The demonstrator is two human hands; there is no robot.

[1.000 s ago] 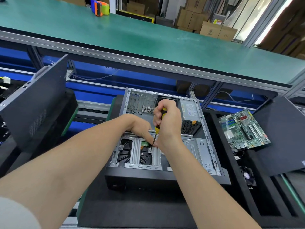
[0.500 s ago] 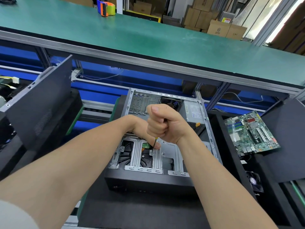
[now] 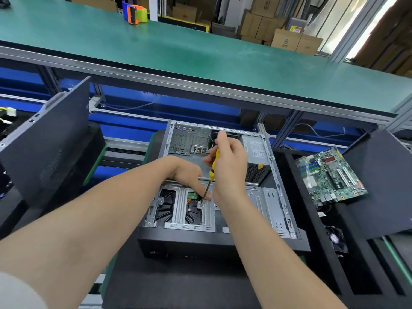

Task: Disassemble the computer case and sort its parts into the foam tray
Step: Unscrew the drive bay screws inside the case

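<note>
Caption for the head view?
Right hand holds a screwdriver on a drive-cage screw inside the computer case, left hand beside it.

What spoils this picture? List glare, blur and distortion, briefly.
Head view: the wide-angle lens tilts the upright post at upper right and stretches the near forearms; daylight beside that post is blown out; the screwdriver and computer case are sharp and evenly lit.
</note>
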